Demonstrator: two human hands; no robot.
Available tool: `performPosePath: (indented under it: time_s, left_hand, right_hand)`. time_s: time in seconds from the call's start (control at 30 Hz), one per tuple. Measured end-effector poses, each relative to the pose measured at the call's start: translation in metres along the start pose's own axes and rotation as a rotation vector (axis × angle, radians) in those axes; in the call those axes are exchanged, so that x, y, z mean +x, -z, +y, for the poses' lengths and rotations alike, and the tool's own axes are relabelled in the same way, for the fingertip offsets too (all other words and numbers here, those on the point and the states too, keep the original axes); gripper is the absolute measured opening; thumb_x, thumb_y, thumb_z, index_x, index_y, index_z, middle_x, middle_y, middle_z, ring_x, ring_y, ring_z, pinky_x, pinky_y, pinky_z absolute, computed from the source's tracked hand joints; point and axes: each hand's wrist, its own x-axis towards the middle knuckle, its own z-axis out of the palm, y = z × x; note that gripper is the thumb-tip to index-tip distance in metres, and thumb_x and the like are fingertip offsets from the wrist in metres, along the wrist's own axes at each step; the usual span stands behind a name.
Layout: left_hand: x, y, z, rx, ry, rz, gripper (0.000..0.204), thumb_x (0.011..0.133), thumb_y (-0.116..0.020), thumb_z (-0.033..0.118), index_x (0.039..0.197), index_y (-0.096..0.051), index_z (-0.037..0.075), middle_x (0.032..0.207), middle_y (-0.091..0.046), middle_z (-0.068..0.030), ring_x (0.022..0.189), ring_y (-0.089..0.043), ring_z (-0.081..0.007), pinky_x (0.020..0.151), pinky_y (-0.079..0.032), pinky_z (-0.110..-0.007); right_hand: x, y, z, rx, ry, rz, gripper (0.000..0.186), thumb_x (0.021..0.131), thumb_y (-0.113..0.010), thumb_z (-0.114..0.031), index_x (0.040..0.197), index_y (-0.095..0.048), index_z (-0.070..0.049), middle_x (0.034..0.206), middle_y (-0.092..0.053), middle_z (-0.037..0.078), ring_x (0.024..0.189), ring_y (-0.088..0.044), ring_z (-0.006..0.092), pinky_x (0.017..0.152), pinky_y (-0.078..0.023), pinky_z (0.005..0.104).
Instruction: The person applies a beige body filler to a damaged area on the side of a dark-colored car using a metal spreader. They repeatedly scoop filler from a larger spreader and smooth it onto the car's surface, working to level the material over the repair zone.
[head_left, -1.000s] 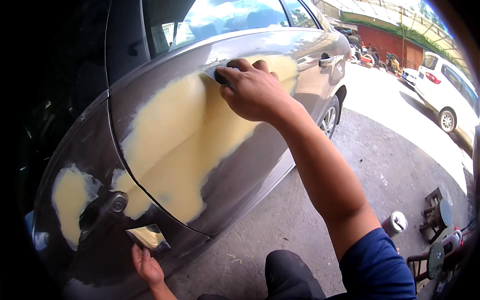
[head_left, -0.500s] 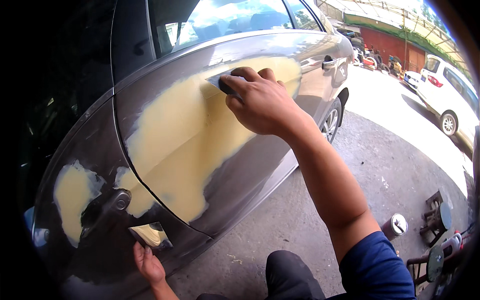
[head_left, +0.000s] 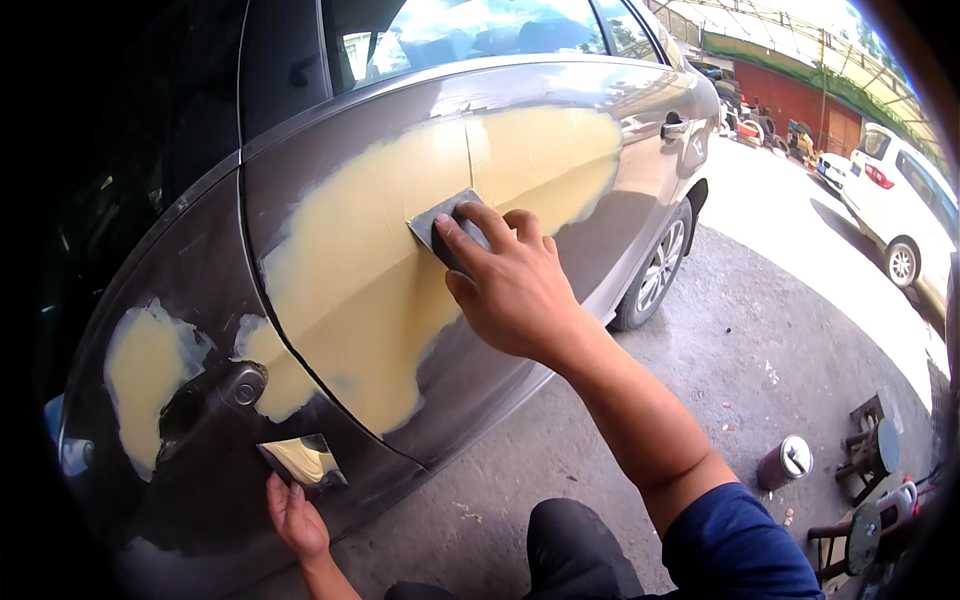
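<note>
A dark grey-brown car door (head_left: 500, 330) carries a broad patch of pale yellow body filler (head_left: 360, 240). My right hand (head_left: 515, 280) presses a flat grey filler spreader (head_left: 447, 222) against the middle of that patch, fingers spread over its back. A thin ridge of filler runs up from the spreader toward the top of the patch. Low on the left, my left hand (head_left: 298, 520) pinches the lower edge of a small dark plate (head_left: 328, 478) with a blob of yellow filler (head_left: 303, 458) on it. The plate is beside the front door's handle (head_left: 240, 388).
Another filler patch (head_left: 150, 375) lies on the front door at far left. On the concrete floor to the right stand a tin can (head_left: 785, 462) and low stools (head_left: 876, 447). The rear wheel (head_left: 660, 265) is beyond my right arm; a white car (head_left: 895, 195) is parked farther off.
My right hand has drawn the spreader down from the upper part of the filler to its middle, leaving a ridge line above. My left hand holds the plate in nearly the same place.
</note>
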Motion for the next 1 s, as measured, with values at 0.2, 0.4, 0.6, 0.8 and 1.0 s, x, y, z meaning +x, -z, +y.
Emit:
performPosePath:
  time_s: [0.2,0.4,0.6,0.8,1.0]
  left_hand:
    - [0.007,-0.019,0.017,0.011,0.072,0.005,0.04,0.098,-0.048,0.006,0.135,-0.048,-0.008,0.132,-0.057,-0.0173,0.124,-0.052,-0.0245,0.108,-0.037,-0.038]
    - [-0.031,-0.119,0.056,-0.305,0.296,0.054,0.045,0.101,-0.047,0.009,0.145,-0.042,0.002,0.141,-0.051,-0.0121,0.13,-0.049,-0.024,0.111,-0.038,-0.043]
    - [-0.047,-0.184,0.079,-0.507,0.443,0.111,0.049,0.1,-0.049,0.009,0.148,-0.039,0.001,0.144,-0.049,-0.0146,0.133,-0.048,-0.0269,0.113,-0.037,-0.046]
    - [-0.046,-0.17,0.09,-0.454,0.33,0.093,0.05,0.101,-0.047,0.011,0.149,-0.038,0.004,0.147,-0.047,-0.0137,0.134,-0.047,-0.0268,0.113,-0.038,-0.046]
    - [-0.056,-0.163,0.092,-0.455,0.383,0.11,0.052,0.099,-0.043,0.005,0.15,-0.034,-0.001,0.148,-0.047,-0.0157,0.135,-0.047,-0.0271,0.112,-0.039,-0.045]
  right_hand:
    - [-0.041,-0.029,0.01,-0.011,0.064,0.174,0.058,0.085,-0.069,-0.021,0.14,-0.052,-0.016,0.143,-0.046,0.01,0.118,-0.046,0.0404,0.088,-0.046,0.0501]
    - [-0.111,-0.015,-0.01,0.847,0.155,-0.011,0.055,0.091,-0.069,-0.018,0.143,-0.053,-0.01,0.145,-0.045,0.019,0.127,-0.048,0.038,0.104,-0.043,0.0459]
    - [-0.163,-0.036,-0.026,1.37,0.355,-0.24,0.046,0.092,-0.071,-0.017,0.136,-0.062,-0.009,0.142,-0.049,0.018,0.13,-0.049,0.0358,0.104,-0.044,0.0441]
    - [-0.114,-0.022,0.008,0.54,0.334,-0.071,0.051,0.086,-0.073,-0.018,0.135,-0.06,-0.014,0.139,-0.052,0.012,0.124,-0.046,0.0409,0.101,-0.042,0.0513]
    - [0.039,0.018,0.03,0.01,0.025,0.104,0.054,0.098,-0.053,-0.03,0.148,-0.044,-0.015,0.152,-0.04,0.009,0.127,-0.042,0.0425,0.101,-0.041,0.0538]
